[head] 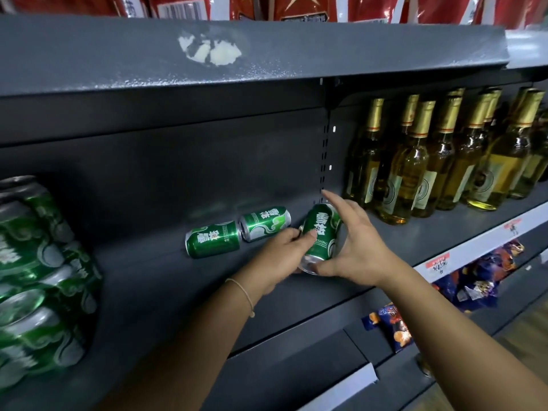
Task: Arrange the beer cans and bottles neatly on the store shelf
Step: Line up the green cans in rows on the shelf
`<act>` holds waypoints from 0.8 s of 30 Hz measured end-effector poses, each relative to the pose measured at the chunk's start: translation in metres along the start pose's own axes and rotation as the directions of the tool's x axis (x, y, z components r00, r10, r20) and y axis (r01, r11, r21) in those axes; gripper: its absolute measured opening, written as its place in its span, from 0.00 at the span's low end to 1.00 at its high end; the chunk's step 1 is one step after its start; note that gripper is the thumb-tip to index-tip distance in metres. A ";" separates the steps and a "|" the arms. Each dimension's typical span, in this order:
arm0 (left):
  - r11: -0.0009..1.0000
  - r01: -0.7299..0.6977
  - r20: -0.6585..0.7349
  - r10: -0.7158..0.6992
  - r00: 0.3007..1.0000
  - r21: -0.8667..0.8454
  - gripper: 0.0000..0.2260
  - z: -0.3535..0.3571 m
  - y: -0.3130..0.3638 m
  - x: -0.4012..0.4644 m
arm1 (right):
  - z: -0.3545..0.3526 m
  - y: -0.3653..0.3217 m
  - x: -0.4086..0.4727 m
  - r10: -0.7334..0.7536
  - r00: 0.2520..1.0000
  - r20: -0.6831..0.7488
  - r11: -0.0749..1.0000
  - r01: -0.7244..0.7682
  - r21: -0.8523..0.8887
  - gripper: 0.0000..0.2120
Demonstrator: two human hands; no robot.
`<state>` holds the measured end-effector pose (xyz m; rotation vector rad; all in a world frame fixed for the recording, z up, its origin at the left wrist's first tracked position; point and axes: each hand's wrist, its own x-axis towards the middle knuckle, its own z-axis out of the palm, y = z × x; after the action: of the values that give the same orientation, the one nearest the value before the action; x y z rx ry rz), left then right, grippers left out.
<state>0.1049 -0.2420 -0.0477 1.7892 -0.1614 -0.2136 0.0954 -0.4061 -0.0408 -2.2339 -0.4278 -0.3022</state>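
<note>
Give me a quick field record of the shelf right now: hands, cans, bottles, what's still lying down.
left hand: grips the tilted can from its left side
right hand: cups the same can, index finger straight
tilted can: green, leaning, between both hands, not yet upright
lying cans: two green ones on their sides, the left and the right, near the shelf's back wall
can stack: far left, blurred
bottles: gold-capped, upright, rows on the right
shelf: dark grey
to do: stand the cans up
</note>
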 end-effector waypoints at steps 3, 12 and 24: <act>0.956 0.112 0.104 -0.087 0.991 -0.270 0.07 -0.021 0.012 -0.012 | 0.004 -0.019 0.001 -0.092 0.995 0.046 0.996 0.091 0.014 0.59; 0.889 -0.043 -0.114 -0.010 0.993 -0.455 0.13 -0.074 0.006 -0.049 | 0.034 -0.073 0.016 -0.087 0.996 0.003 0.889 0.077 0.451 0.48; 0.908 -0.321 -0.255 0.254 0.933 -0.269 0.14 -0.176 0.008 -0.158 | 0.108 -0.185 0.028 0.018 0.940 0.339 0.695 -0.256 0.672 0.23</act>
<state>-0.0078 -0.0412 0.0078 1.4438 -0.2237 0.1629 0.0554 -0.2055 0.0281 -1.5153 -0.4393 0.2788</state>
